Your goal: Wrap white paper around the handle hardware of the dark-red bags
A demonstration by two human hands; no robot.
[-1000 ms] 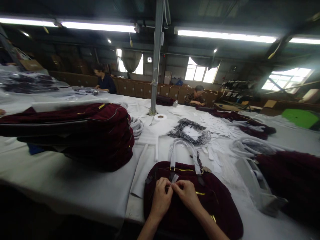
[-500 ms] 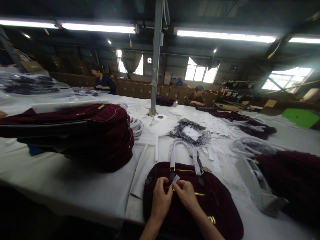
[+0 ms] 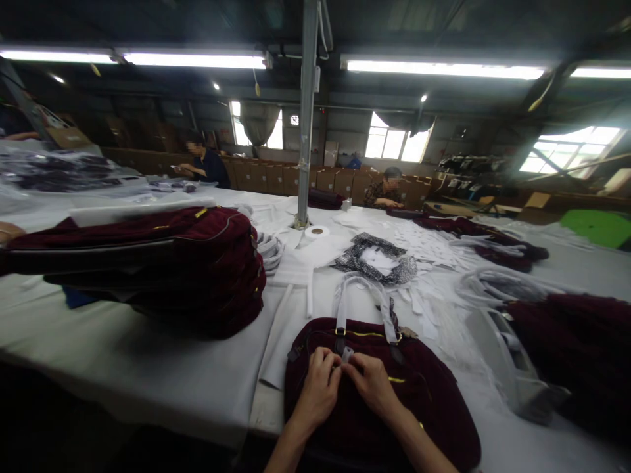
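Note:
A maroon handbag [image 3: 419,420] lies before me on the white table, its two handles [image 3: 362,282] wrapped in white material and standing up. My left hand [image 3: 321,384] and my right hand [image 3: 373,383] meet over its front, below the handle tabs. Between their fingertips is a small white strip [image 3: 348,355], pinched by both thumbs and forefingers. Part of the strip is hidden by the fingers. Yellow zips [image 3: 365,335] run across the bag near my hands.
Stacked maroon bags [image 3: 211,269] stand at the left; another person's hand [image 3: 10,231] touches them. A grey tape dispenser [image 3: 513,361] is at the right beside more maroon bags [image 3: 576,355]. A white roll [image 3: 317,233], a post [image 3: 306,131] and paper scraps lie beyond. Two people work farther back.
My fingers have closed in tighter around the white strip, and less of it shows. At the left, the other person's hand has come further into view at the bag stack.

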